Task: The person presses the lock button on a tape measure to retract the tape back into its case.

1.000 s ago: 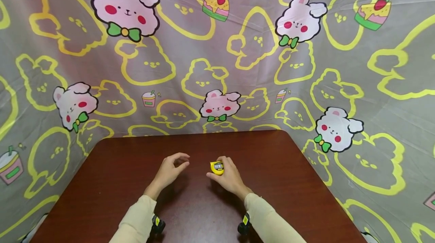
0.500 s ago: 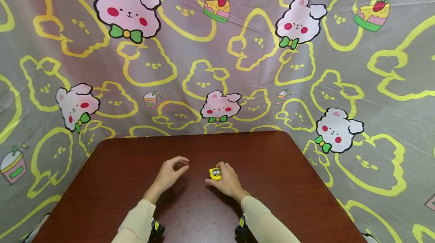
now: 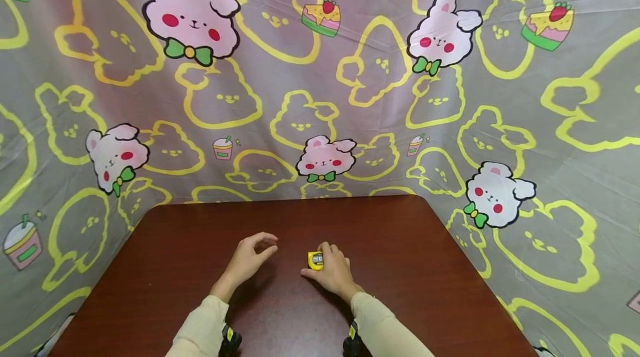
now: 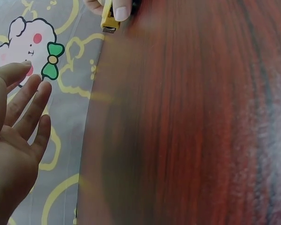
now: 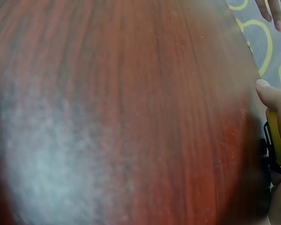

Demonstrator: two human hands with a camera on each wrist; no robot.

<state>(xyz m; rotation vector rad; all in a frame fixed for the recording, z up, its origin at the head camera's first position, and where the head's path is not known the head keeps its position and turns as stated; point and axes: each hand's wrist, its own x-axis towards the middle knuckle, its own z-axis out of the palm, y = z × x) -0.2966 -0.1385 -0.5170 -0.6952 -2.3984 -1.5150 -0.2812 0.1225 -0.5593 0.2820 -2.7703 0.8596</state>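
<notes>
A small yellow tape measure (image 3: 315, 260) with a dark label is in my right hand (image 3: 334, 271), a little right of the table's middle. Thumb and fingers grip its sides; part of the case is hidden by the hand. In the left wrist view the metal end hook shows on the tape measure (image 4: 108, 21). The right wrist view catches only an edge of the tape measure (image 5: 275, 136) under the thumb. To the left, my left hand (image 3: 247, 257) hovers with loosely bent fingers and holds nothing. A gap separates it from the tape measure.
The hands are over a dark red-brown wooden table (image 3: 200, 224) with rounded far corners. A grey curtain (image 3: 380, 151) printed with yellow outlines and white bunnies surrounds its back and sides. Black wrist cameras sit under both cream sleeves (image 3: 202, 323).
My right hand has drawn the tape measure slightly toward me and a touch left. The left hand stays nearly where it was. The head view has tilted up a little.
</notes>
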